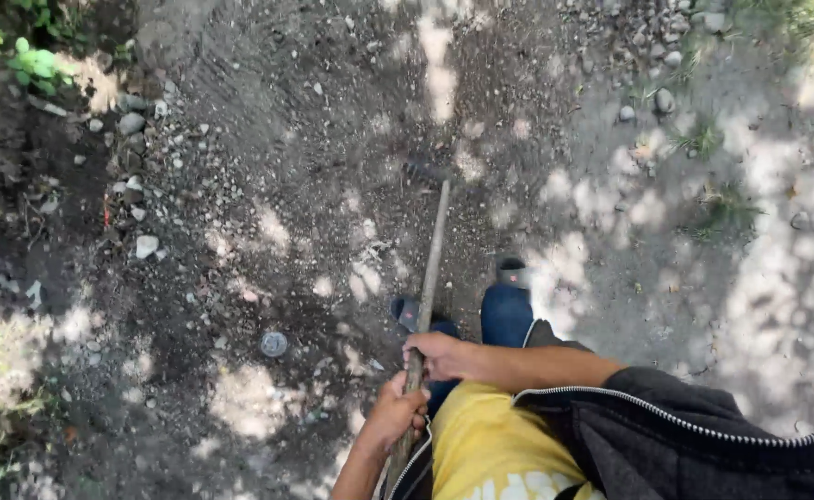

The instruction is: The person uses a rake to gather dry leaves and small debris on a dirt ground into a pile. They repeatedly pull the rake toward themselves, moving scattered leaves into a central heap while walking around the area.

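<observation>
Both hands grip a long wooden handle point(428, 278) over bare dirt point(286, 185).
Right hand point(439, 355) clenched higher, left hand point(396, 410) clenched below; stones point(138, 139) lie alongside.

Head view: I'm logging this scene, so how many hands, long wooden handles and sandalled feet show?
Hands: 2, the left hand and right hand, both gripping the handle
Wooden handle: 1
Sandalled feet: 2, left and right
Total: 5

Black zip jacket point(703, 435), yellow printed shirt point(490, 449), blue jeans point(506, 315), dark sandals point(511, 272).
</observation>
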